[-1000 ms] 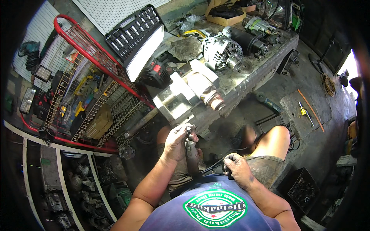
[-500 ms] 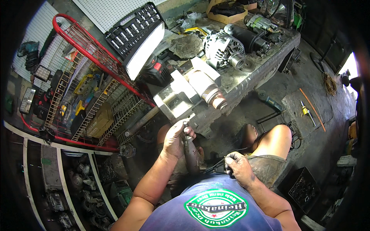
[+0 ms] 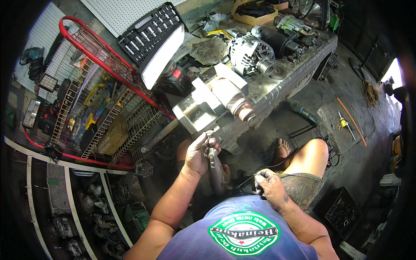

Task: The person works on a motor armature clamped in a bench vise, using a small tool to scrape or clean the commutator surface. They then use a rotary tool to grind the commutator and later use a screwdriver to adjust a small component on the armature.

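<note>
The left hand [image 3: 198, 152] has its grip clamped round a slim metal tool [image 3: 211, 152], held upright just below the near edge of the bench [image 3: 277, 89], probably to reach the armature [image 3: 232, 100] lying there. The right hand [image 3: 269, 185], lower and nearer, pinches a dark cable [image 3: 284, 164], seemingly to keep it taut. Farther off sits an alternator [image 3: 249, 52]; a red wire rack [image 3: 93, 86] stands left.

Mixed, uneven light. A rectangular work lamp [image 3: 162, 56] on the bench blows out to pure white; daylight glares at the right edge. Floor and shelves at lower left sit in deep shadow. Heavy fisheye bending toward the rim, black vignette in corners. Centre reasonably sharp, edges soft and murky.
</note>
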Tool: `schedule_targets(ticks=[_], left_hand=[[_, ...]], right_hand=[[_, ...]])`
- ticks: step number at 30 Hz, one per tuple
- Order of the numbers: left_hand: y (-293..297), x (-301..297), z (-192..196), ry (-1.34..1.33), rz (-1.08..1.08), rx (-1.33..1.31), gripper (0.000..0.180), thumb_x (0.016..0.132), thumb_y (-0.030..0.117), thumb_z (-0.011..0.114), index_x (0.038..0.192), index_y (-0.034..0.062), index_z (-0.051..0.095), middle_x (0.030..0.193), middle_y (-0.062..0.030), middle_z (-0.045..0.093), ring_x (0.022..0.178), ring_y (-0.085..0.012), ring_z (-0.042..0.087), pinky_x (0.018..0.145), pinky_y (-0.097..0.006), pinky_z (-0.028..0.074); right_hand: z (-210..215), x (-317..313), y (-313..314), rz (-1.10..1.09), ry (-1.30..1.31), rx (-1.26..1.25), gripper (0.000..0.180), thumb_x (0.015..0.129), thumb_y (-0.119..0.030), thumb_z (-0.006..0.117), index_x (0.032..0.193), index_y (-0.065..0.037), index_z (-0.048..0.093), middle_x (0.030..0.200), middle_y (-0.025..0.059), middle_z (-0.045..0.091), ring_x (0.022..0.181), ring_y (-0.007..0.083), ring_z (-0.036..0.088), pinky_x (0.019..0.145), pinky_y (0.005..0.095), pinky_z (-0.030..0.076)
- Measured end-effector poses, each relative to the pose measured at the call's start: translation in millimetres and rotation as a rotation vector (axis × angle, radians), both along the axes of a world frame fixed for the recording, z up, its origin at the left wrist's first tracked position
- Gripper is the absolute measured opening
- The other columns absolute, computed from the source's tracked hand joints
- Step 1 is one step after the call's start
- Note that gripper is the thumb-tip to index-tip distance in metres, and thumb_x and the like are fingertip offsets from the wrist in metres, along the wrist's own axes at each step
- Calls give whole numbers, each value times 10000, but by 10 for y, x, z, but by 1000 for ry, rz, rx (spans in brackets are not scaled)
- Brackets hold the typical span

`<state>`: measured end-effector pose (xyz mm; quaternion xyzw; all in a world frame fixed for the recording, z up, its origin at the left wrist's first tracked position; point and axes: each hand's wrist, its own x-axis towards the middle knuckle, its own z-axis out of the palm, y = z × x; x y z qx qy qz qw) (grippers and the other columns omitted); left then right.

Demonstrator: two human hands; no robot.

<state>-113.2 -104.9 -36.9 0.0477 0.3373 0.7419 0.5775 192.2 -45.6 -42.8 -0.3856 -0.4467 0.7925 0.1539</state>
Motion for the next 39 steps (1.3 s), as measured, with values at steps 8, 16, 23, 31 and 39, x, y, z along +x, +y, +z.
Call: schedule_targets(ticks=[8, 16, 23, 31, 39], left_hand=[[-2, -11, -78, 19, -1, 32, 208, 1104, 285, 649, 1222, 116, 679, 885, -45, 671, 872, -237, 656, 862, -409, 568], [11, 2, -46, -13, 3, 11, 182, 1119, 280, 627, 1190, 118, 670, 862, -36, 652, 859, -230, 646, 841, -399, 565], [4, 16, -41, 33, 25, -42, 228, 1111, 297, 642, 1206, 91, 668, 921, -62, 709, 877, -233, 687, 868, -419, 587], [-12, 138, 23, 101, -90, 13, 294, 1075, 272, 690, 1272, 57, 648, 961, -76, 705, 931, -232, 705, 914, -415, 605], [55, 481, 171, 276, -231, 36, 311, 1031, 221, 759, 1266, 42, 664, 966, -113, 702, 896, -242, 703, 737, -368, 604]], right_hand=[[-24, 7, 2, -5, 13, 18, 224, 1085, -241, 670, 1067, -18, 656, 843, 13, 646, 701, 93, 609, 647, 265, 496], [6, 22, 15, -7, 12, 25, 219, 1086, -234, 669, 1069, -16, 656, 842, 13, 642, 698, 95, 611, 641, 266, 496], [5, 20, 11, -13, 29, 6, 208, 1088, -228, 671, 1067, -22, 653, 842, 13, 642, 707, 94, 610, 651, 264, 499], [-3, 20, 3, -16, 13, -20, 170, 1087, -203, 678, 1088, -37, 646, 853, 9, 644, 698, 96, 595, 653, 265, 506], [-86, 37, 5, 22, -122, 211, 260, 1074, -247, 683, 1116, 6, 727, 868, 15, 683, 790, 94, 595, 712, 301, 502]])
